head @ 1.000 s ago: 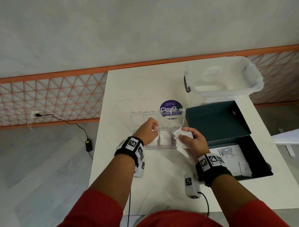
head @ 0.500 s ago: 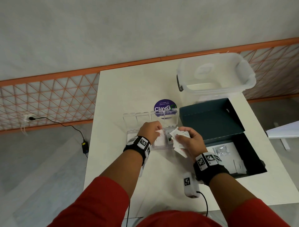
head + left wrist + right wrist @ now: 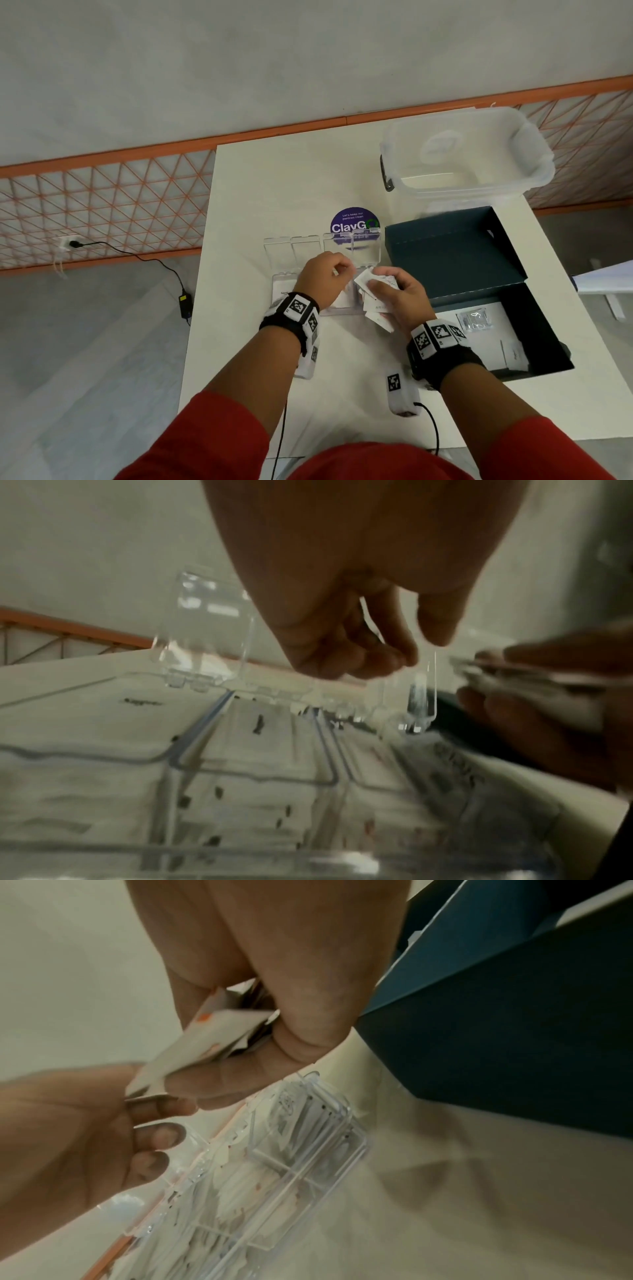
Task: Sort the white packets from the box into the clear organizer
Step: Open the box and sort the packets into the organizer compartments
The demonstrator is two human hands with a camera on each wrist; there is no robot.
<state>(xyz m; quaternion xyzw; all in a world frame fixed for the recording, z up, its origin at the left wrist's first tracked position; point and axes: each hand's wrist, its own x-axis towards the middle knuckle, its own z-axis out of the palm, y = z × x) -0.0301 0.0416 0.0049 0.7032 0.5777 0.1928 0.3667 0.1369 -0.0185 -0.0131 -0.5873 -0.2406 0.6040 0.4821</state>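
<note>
Nearest the person, the right hand (image 3: 399, 294) grips a fanned stack of white packets (image 3: 371, 298), thumb on top and fingers curled beneath, a hold that appears meant to keep the supply ready just beside the clear organizer (image 3: 284, 287) so that single packets can be drawn off. The flat packets lie roughly level, their long axes running from the right palm toward the left hand (image 3: 323, 279), free ends pointing that way; the right wrist view shows the leading corner of the stack (image 3: 192, 1053) reaching the left fingers (image 3: 161, 1110). The left hand hovers directly above the organizer's middle compartments, fingers curled loosely inward; whether it already pinches a packet cannot be told from these views. Below it, the left wrist view shows the compartments (image 3: 253, 750) already lined with printed white packets lying flat. Just beyond the left fingers the organizer's lids (image 3: 322, 248) stand open, presumably to leave the compartments free for loading. To the right of the right hand, the dark box (image 3: 534, 346) lies open on the white surface (image 3: 274, 185), with a few packets left inside. Farther beyond stand a purple sticker (image 3: 354, 221) and a translucent tub (image 3: 534, 161).
</note>
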